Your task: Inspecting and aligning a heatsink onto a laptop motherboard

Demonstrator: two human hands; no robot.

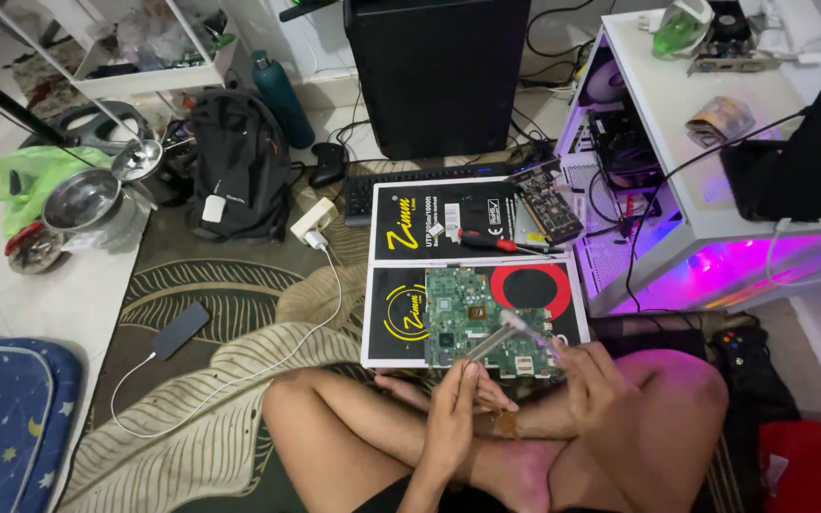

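Here, at lower centre, the left hand and right hand both curl closed around a slim translucent tube above the flat green circuit board on glossy black cardboard.

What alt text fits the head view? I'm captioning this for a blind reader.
A person sitting cross-legged on a rug holds a thin tool, left hand and right hand, over a green circuit board lying on a flat black box. A red-handled screwdriver lies beyond it, beside an open, purple-lit computer case.
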